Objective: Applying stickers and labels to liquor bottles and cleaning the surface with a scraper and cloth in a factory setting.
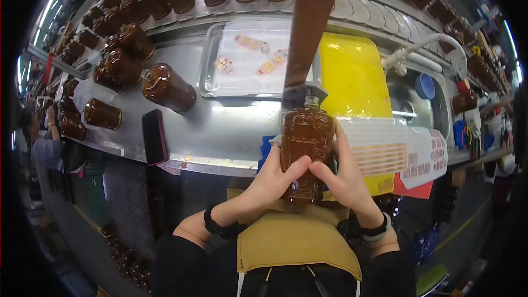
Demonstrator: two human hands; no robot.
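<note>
Above the yellow apron (291, 242), in front of the steel bench (220, 126), we hold an upright brown glass bottle (306, 151) between both hands. Our left hand (275, 179) and right hand (344, 179) wrap its lower body, fingers curled, thumbs meeting on its front. Behind it lies a white tray (247, 74).

A grey metal workbench (231, 132) ran beyond the two hands' grip. On it, up and left of the grip, lay brown bottles (168, 88) and a black block (154, 136); straight above sat a shallow tray (220, 85), and a yellow sheet (352, 77) lay up and right.
</note>
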